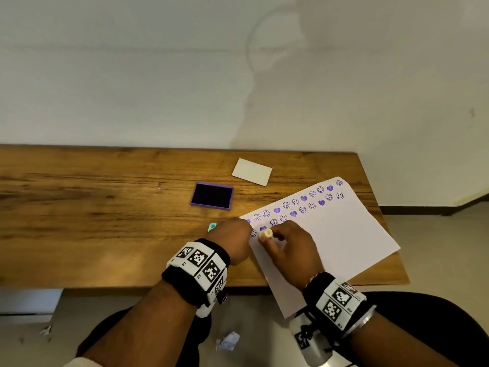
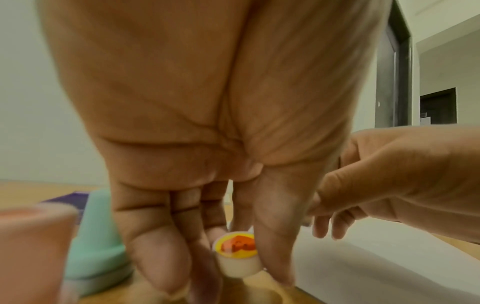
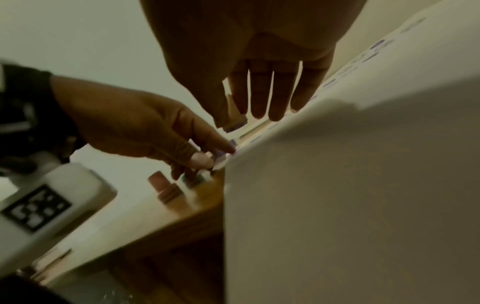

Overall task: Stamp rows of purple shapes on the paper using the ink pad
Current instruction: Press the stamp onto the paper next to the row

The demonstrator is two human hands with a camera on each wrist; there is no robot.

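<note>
A white paper (image 1: 338, 234) lies at the right of the wooden table (image 1: 105, 207), with two rows of purple smileys and hearts along its far edge. The open purple ink pad (image 1: 211, 195) sits to its left. My right hand (image 1: 272, 236) pinches a cream stamp (image 1: 265, 234) just above the paper, at the near-left end of the rows; its purple base (image 3: 235, 123) shows in the right wrist view. My left hand (image 1: 244, 230) is at the paper's left corner. Its thumb and fingers pinch a small white stamp with a yellow-orange top (image 2: 237, 253).
A teal stamp (image 1: 212, 226) stands on the table just left of my left hand, and a pink stamp (image 3: 166, 189) stands beside it. A white card (image 1: 252, 172) lies behind the ink pad. The paper overhangs the table's near edge. A crumpled paper ball (image 1: 229, 343) lies on the floor.
</note>
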